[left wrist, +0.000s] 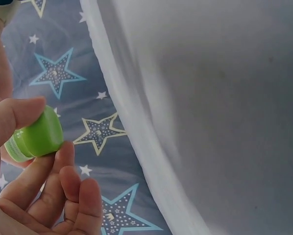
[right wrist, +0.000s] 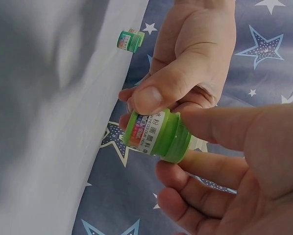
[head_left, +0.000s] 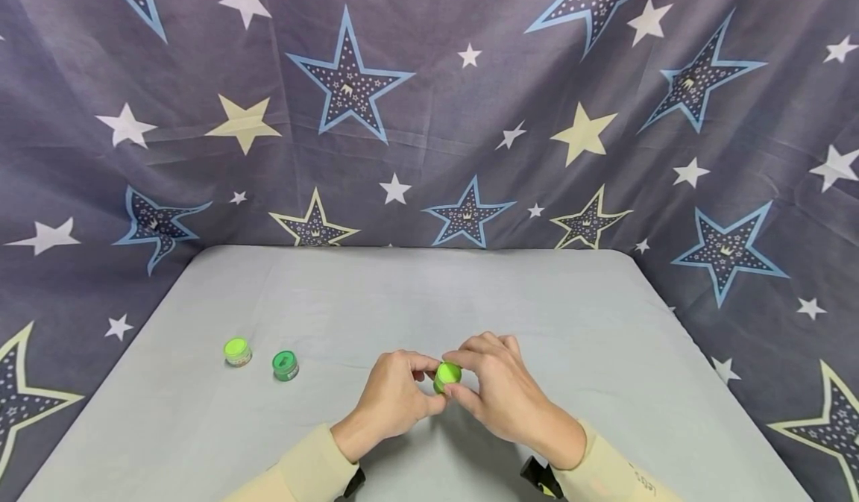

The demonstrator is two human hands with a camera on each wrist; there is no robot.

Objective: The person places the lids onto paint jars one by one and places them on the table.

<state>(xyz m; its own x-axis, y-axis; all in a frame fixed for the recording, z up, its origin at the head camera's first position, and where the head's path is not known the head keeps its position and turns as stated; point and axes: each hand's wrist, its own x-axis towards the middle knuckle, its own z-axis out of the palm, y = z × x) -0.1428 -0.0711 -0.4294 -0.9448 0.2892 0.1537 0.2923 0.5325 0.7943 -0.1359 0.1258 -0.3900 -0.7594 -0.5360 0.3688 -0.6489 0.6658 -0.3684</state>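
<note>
A small light-green paint jar (head_left: 447,375) is held between both hands over the near middle of the table. My left hand (head_left: 396,391) pinches its labelled body between thumb and fingers. From the other side, my right hand (head_left: 505,391) has thumb and fingertips around the green lid (right wrist: 180,143). In the right wrist view the jar lies tilted, its printed white label (right wrist: 149,133) facing the camera. The left wrist view shows the jar's smooth green end (left wrist: 49,129) between the left thumb and fingers.
Two similar jars stand to the left on the grey-covered table (head_left: 403,300): one with a light-green lid (head_left: 237,347), the other with a dark-green lid (head_left: 285,362). A star-patterned cloth (head_left: 416,144) hangs behind and along the sides.
</note>
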